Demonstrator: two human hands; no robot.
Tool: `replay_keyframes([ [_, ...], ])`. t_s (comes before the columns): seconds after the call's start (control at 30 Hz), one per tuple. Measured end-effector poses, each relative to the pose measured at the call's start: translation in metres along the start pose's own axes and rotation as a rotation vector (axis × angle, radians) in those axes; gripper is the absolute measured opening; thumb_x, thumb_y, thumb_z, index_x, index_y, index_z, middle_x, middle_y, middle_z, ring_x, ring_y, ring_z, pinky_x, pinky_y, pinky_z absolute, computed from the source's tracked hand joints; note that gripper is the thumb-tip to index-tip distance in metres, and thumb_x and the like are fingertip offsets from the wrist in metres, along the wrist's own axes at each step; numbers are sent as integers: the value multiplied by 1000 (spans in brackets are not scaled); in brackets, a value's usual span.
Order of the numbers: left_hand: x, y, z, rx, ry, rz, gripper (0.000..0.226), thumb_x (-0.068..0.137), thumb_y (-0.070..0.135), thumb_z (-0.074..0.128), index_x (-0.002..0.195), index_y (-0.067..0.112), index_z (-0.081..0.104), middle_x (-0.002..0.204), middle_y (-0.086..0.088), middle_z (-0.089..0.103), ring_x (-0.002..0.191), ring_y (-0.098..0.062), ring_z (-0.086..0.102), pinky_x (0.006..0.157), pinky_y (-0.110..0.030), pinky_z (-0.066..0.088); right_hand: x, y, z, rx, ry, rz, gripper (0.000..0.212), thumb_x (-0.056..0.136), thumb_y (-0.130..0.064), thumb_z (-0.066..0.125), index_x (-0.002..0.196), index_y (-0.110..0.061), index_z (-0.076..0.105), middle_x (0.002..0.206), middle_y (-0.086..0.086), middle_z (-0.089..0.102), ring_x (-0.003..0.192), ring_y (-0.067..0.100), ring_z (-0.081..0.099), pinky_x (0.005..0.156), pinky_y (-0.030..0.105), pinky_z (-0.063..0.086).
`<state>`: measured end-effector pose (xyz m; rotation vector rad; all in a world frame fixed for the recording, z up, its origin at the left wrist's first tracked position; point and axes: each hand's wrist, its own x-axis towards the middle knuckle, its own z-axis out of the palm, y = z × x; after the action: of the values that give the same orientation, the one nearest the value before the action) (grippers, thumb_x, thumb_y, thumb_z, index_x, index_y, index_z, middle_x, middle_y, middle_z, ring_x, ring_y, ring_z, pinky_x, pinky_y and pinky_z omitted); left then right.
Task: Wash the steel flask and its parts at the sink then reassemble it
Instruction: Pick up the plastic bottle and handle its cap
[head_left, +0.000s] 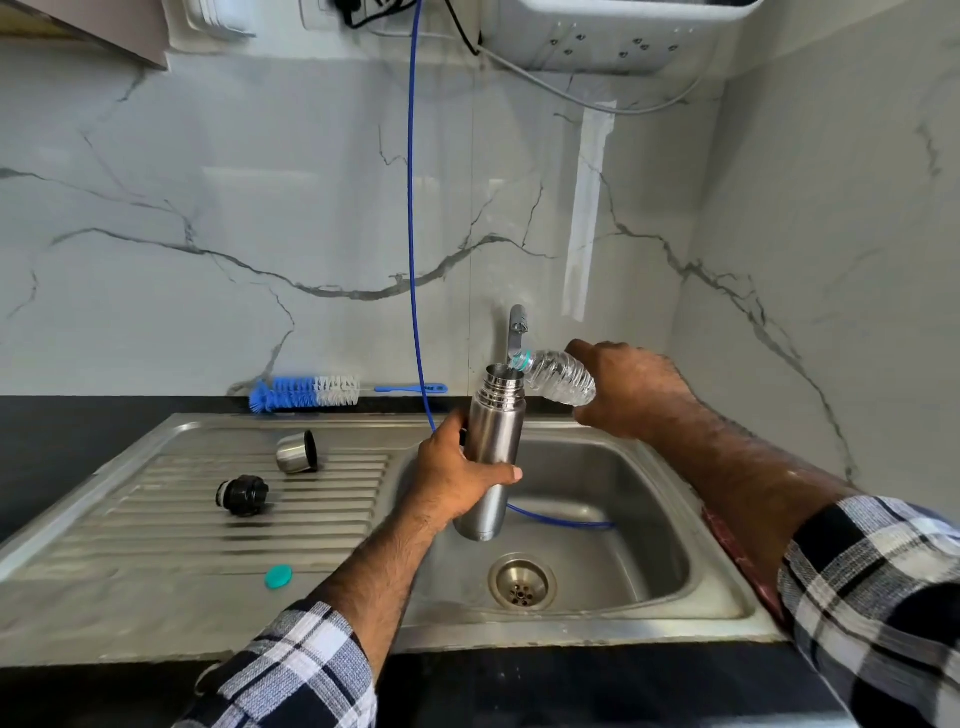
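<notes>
My left hand (457, 480) grips the steel flask (493, 431) upright over the sink basin (597, 530), its mouth uncovered. My right hand (628, 389) holds a clear plastic bottle (558, 376) tipped to the left, its teal-ringed neck resting at the flask's mouth. On the ribbed drainboard (156, 525) lie the flask's steel cup lid (297, 452) on its side and the black stopper (242, 495). A small teal bottle cap (278, 576) sits near the drainboard's front.
A blue and white bottle brush (306, 392) lies on the dark counter behind the drainboard. The tap (517, 332) stands behind the flask. A blue hose (414, 208) hangs down the marble wall and curls into the basin. The drain (521, 582) is at the basin's front.
</notes>
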<state>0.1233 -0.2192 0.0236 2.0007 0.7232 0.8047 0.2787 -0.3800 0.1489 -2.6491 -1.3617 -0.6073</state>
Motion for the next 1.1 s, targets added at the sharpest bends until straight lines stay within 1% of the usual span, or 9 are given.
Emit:
replay_keyframes([
  [0.17,-2,3,-1,-46,7,-16,73,60,35,101,120,34,58,105,17,64,94,2,60,83,-29,52,5,0,-3,-25,18,-39,68,86,-37,77,144,-38,43,115,-1,67,88,21,57,76,34,48],
  [0.23,-3,3,-2,-55,10,-25,74,60,34,101,120,34,58,105,17,64,94,2,59,82,-28,50,7,0,-4,-38,27,-49,69,87,-37,78,146,-38,42,116,-1,67,88,21,57,76,35,49],
  [0.33,-4,2,-1,-50,10,-33,73,60,34,101,119,33,58,105,16,65,94,2,60,83,-30,52,7,-1,-4,-56,48,-57,67,88,-37,77,145,-38,42,116,-1,67,87,20,55,75,34,47],
  [0.4,-4,1,-1,-45,12,-35,73,60,34,101,118,33,58,105,16,65,94,0,61,84,-31,54,8,-2,-4,-75,56,-63,66,89,-36,76,145,-37,42,116,-1,66,88,21,58,75,35,46],
  [0.57,-6,-1,1,-36,14,-33,70,60,35,100,116,31,59,101,16,65,90,0,62,78,-29,52,7,-7,-5,-91,51,-66,67,90,-35,76,148,-37,40,120,-1,65,101,25,66,77,36,48],
  [0.67,-7,-3,3,-33,26,-28,68,59,34,100,113,32,59,100,15,66,90,-3,64,79,-31,56,5,-9,-5,-107,65,-74,65,91,-35,75,147,-36,41,118,-1,65,100,25,67,76,35,47],
  [0.77,-6,-6,4,-27,28,-27,68,58,36,100,112,33,58,101,14,67,91,-5,66,81,-32,57,3,-10,-7,-128,66,-82,65,90,-29,73,146,-35,41,117,0,65,100,26,66,75,36,48],
  [0.9,-4,-8,6,-30,43,-28,68,57,37,101,110,32,59,102,12,69,92,-8,67,82,-34,59,2,-12,-12,-146,51,-89,70,90,-28,74,150,-34,39,121,2,64,104,27,66,84,41,55],
  [1.1,-4,-6,10,-41,54,-32,69,57,35,101,113,29,60,102,11,69,93,-8,67,82,-34,59,2,-13,-18,-170,42,-100,76,90,-29,76,155,-33,36,127,4,63,110,28,65,90,44,56],
])
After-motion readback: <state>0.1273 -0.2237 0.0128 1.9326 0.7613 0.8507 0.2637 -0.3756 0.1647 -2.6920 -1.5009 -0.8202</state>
